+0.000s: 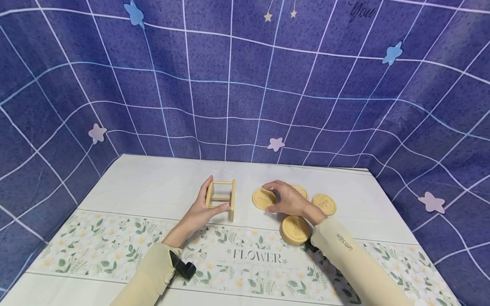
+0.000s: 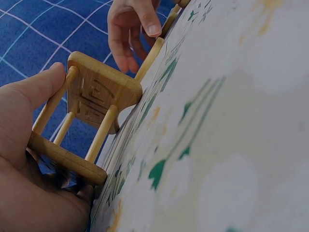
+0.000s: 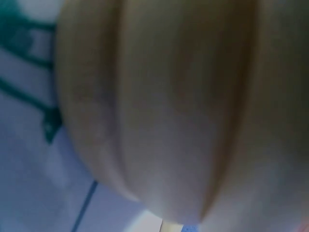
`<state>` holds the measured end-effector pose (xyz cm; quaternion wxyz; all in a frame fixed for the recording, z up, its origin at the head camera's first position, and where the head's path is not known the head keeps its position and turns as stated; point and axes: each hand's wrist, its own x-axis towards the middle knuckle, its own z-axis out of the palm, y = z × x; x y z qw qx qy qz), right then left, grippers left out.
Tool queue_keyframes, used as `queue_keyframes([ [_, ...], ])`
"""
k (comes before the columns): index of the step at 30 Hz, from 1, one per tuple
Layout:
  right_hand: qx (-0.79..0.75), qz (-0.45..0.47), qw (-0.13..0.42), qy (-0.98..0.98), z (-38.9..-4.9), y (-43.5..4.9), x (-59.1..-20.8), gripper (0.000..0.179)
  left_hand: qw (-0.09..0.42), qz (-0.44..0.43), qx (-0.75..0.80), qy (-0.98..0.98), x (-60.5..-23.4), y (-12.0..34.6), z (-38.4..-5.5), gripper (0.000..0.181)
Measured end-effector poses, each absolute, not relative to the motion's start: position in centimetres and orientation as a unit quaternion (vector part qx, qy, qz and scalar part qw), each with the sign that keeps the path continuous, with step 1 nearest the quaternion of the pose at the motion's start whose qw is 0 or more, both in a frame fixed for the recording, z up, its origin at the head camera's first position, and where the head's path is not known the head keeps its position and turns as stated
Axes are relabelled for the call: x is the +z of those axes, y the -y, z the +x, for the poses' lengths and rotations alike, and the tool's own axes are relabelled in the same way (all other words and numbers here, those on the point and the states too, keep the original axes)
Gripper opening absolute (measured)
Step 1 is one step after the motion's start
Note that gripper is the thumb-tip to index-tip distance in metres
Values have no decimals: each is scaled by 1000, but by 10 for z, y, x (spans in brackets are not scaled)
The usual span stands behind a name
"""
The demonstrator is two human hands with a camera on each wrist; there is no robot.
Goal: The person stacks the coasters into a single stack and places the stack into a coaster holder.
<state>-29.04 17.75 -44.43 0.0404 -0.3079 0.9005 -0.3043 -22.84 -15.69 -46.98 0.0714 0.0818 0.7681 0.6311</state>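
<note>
While the left hand [image 1: 202, 210] grips the wooden rack [image 1: 221, 196], the right hand [image 1: 285, 199] rests on a round wooden coaster [image 1: 263, 198].

The rack (a small frame of flat end pieces joined by dowels) stands on the white tablecloth [image 1: 153, 187] near the table's middle, with the thumb and fingers curled round its near end. Just to its right the right hand's fingers pinch the edge of the coaster, which lies flat on the cloth. Two more coasters [image 1: 323, 203] lie beyond that hand, and a stack of coasters [image 1: 294, 230] sits beside the right wrist, filling the blurred right wrist view.
</note>
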Motion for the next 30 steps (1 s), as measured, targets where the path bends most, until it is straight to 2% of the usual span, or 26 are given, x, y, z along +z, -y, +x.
queue_keyframes([
  [30, -260, -337, 32, -904, -291, -176, -448, 78, 75, 86, 642, -758, -470, 157, -228, 117],
])
